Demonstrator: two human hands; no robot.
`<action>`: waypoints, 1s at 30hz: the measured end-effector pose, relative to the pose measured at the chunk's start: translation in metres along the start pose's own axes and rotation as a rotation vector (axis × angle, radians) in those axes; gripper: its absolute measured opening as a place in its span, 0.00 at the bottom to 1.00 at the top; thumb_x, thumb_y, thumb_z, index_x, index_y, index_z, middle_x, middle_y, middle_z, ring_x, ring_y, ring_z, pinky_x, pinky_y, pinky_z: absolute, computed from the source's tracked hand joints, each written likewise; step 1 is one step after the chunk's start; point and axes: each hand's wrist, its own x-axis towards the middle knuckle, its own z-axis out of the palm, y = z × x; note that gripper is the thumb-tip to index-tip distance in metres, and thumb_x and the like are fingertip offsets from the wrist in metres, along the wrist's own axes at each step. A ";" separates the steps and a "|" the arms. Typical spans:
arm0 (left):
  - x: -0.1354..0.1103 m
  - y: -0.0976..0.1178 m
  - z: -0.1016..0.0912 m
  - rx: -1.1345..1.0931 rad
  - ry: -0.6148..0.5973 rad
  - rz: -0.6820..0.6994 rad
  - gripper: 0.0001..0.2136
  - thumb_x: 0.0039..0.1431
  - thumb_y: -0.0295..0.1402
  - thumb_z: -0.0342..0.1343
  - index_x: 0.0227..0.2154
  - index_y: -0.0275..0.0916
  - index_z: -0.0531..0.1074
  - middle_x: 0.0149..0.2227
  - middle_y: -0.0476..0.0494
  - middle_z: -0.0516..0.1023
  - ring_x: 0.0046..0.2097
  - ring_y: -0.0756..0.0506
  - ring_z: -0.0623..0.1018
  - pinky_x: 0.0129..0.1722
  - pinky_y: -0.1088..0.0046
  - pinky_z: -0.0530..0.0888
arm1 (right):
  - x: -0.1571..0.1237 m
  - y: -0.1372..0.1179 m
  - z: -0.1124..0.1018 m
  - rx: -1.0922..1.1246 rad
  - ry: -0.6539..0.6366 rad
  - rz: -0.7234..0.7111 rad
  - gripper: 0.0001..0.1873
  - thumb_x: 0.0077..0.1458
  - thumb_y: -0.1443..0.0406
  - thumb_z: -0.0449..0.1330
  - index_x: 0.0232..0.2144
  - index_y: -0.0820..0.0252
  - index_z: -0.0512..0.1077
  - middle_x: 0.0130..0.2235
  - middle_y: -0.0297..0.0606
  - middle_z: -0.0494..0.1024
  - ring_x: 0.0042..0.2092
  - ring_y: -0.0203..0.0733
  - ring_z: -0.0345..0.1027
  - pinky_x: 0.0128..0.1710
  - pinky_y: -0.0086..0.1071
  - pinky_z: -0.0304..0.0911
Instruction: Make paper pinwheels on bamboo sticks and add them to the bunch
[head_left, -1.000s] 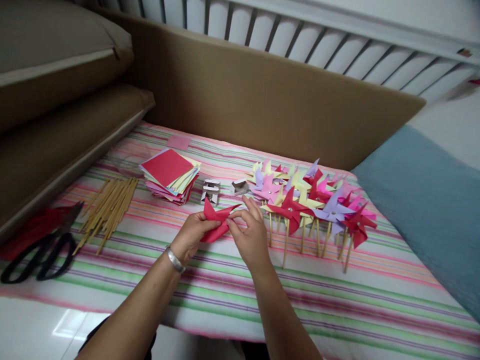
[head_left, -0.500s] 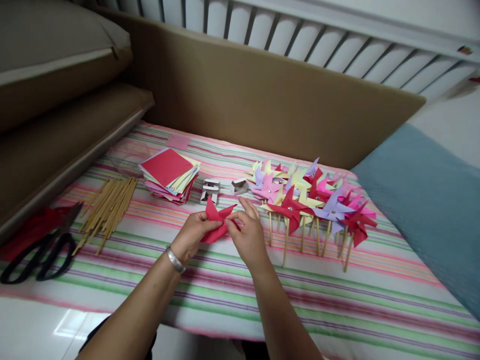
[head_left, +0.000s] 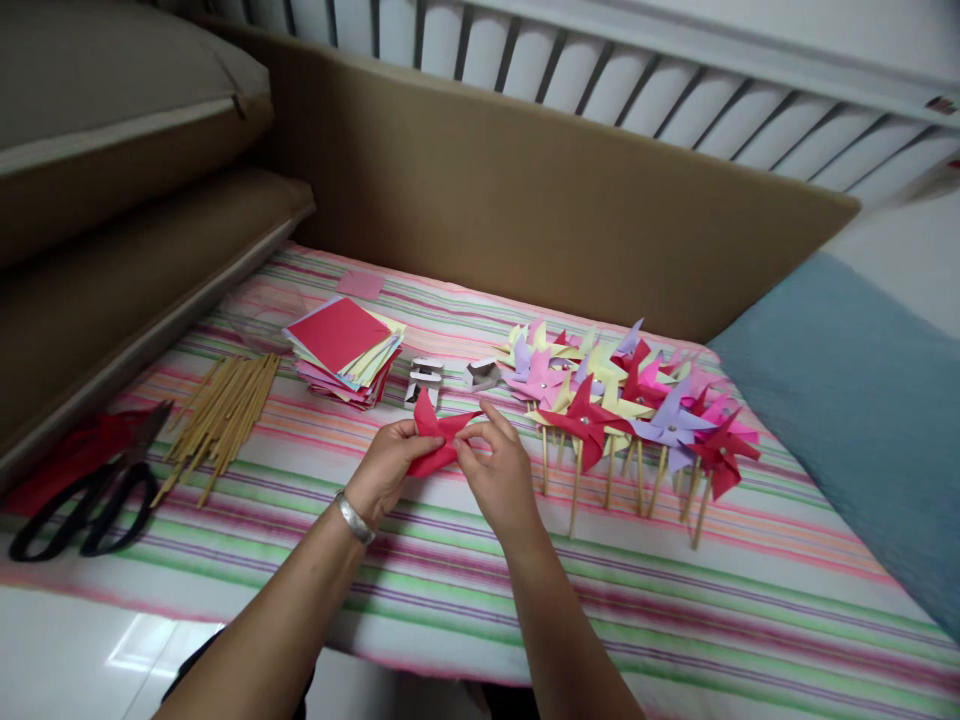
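Note:
A red paper pinwheel, its corners folded toward the middle, is held above the striped cloth. My left hand, with a silver bracelet at the wrist, grips its left side, thumb on top. My right hand pinches at the right of its centre; whether something small sits between those fingertips is hidden. Just beyond the hands stand two small open boxes, one at the left and one at the right. To the right lie several finished pinwheels on sticks, in red, purple, yellow and pink.
Left of the hands are a stack of coloured paper squares, a pile of wooden sticks and black-handled scissors beside red material. A pink paper piece lies behind. A brown board rises along the back of the striped cloth.
The view has shifted slightly. Both hands stay on the red pinwheel, whose folded points sit a little differently between the fingers.

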 end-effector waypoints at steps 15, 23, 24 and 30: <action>-0.001 0.000 0.002 -0.041 -0.040 0.022 0.10 0.38 0.29 0.67 0.28 0.34 0.79 0.27 0.44 0.81 0.29 0.50 0.77 0.33 0.76 0.71 | 0.007 0.000 0.000 0.707 -0.194 0.435 0.10 0.39 0.60 0.66 0.23 0.60 0.73 0.25 0.31 0.75 0.28 0.35 0.66 0.34 0.30 0.61; -0.005 -0.002 0.008 0.003 -0.063 0.002 0.11 0.37 0.29 0.68 0.28 0.34 0.78 0.27 0.46 0.80 0.28 0.50 0.76 0.32 0.76 0.69 | 0.009 0.012 0.005 0.726 -0.198 0.474 0.09 0.37 0.61 0.66 0.20 0.60 0.71 0.22 0.32 0.74 0.26 0.36 0.64 0.31 0.31 0.60; -0.006 -0.001 0.007 -0.006 -0.082 -0.009 0.10 0.38 0.30 0.68 0.28 0.35 0.78 0.27 0.46 0.80 0.28 0.50 0.76 0.32 0.75 0.69 | 0.009 0.011 0.003 0.733 -0.204 0.472 0.10 0.37 0.61 0.66 0.20 0.60 0.71 0.22 0.32 0.73 0.26 0.36 0.64 0.31 0.31 0.60; -0.005 0.002 0.002 -0.056 -0.176 -0.015 0.08 0.44 0.34 0.65 0.25 0.33 0.77 0.25 0.45 0.79 0.28 0.49 0.75 0.34 0.74 0.68 | 0.008 0.003 -0.005 0.742 -0.247 0.493 0.11 0.36 0.60 0.67 0.20 0.60 0.70 0.20 0.30 0.71 0.24 0.35 0.62 0.28 0.30 0.59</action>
